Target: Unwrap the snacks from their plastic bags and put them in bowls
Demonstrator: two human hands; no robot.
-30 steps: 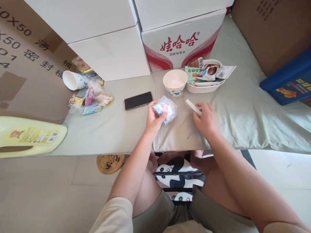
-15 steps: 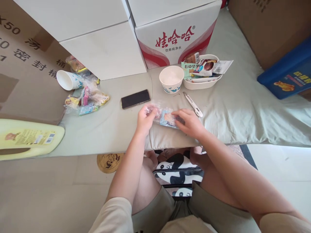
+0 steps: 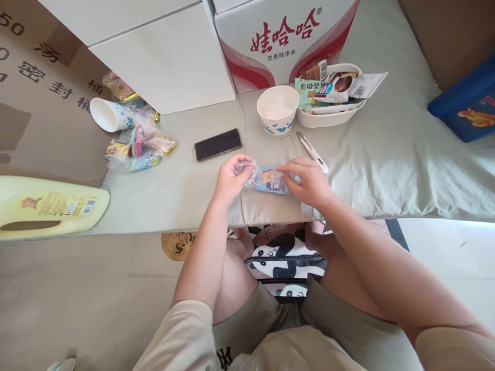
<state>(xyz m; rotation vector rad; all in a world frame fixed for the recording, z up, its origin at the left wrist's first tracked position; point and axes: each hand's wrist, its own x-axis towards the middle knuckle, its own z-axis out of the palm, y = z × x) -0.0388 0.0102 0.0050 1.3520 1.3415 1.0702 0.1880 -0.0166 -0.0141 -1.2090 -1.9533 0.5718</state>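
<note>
A small blue printed packet in clear plastic wrap (image 3: 270, 180) lies on the cloth-covered surface between my hands. My left hand (image 3: 232, 178) is closed, pinching the crinkled clear wrap at the packet's left end. On the right end, the fingers of my right hand (image 3: 305, 179) are bent over the packet and grip its edge. Just beyond my right hand rests a white utility knife (image 3: 312, 152). A paper bowl with blue leaf print (image 3: 278, 109) stands behind the packet, and a black phone (image 3: 218, 145) lies behind my left hand.
A white oval tub (image 3: 328, 119) holds several snack packets at the back right. Wrapped snacks (image 3: 145, 149) and a tipped paper cup (image 3: 110, 115) lie at the left, near a yellow jug (image 3: 77, 208). Boxes line the back; a blue container (image 3: 467, 111) stands at right.
The camera view has tilted down slightly, so the surface things sit higher in the picture. Both hands keep hold of the packet, with the left fingers drawn a little closer around the wrap.
</note>
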